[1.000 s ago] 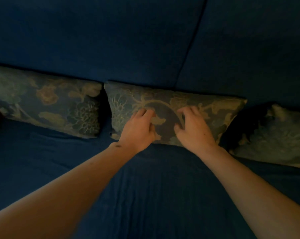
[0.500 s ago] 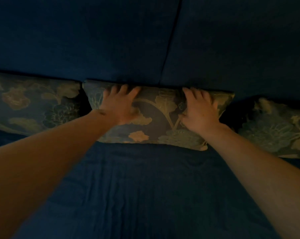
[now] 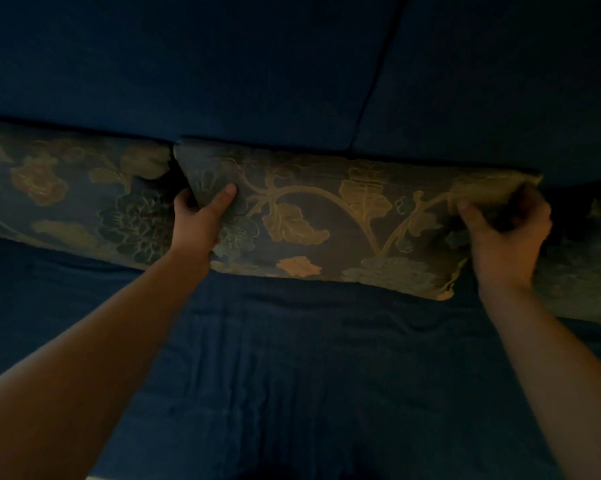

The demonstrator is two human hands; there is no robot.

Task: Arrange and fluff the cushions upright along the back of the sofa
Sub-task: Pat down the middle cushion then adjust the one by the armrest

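The middle cushion (image 3: pixel 326 216), dark with a gold floral and leaf pattern, leans against the sofa back (image 3: pixel 188 64). My left hand (image 3: pixel 202 216) grips its left end, thumb on the front, fingers behind. My right hand (image 3: pixel 503 244) pinches its upper right corner, bunching the fabric. A matching left cushion (image 3: pixel 70 195) stands beside it, touching at the top corner. Only part of the right cushion (image 3: pixel 583 265) shows behind my right hand.
The dark blue seat (image 3: pixel 309 375) stretches in front of the cushions, its fabric creased. A vertical seam (image 3: pixel 375 77) splits the back into two panels. The light is dim.
My hands slid from the cushion's front face and top edge out to its two ends and closed on them. The view has moved closer.
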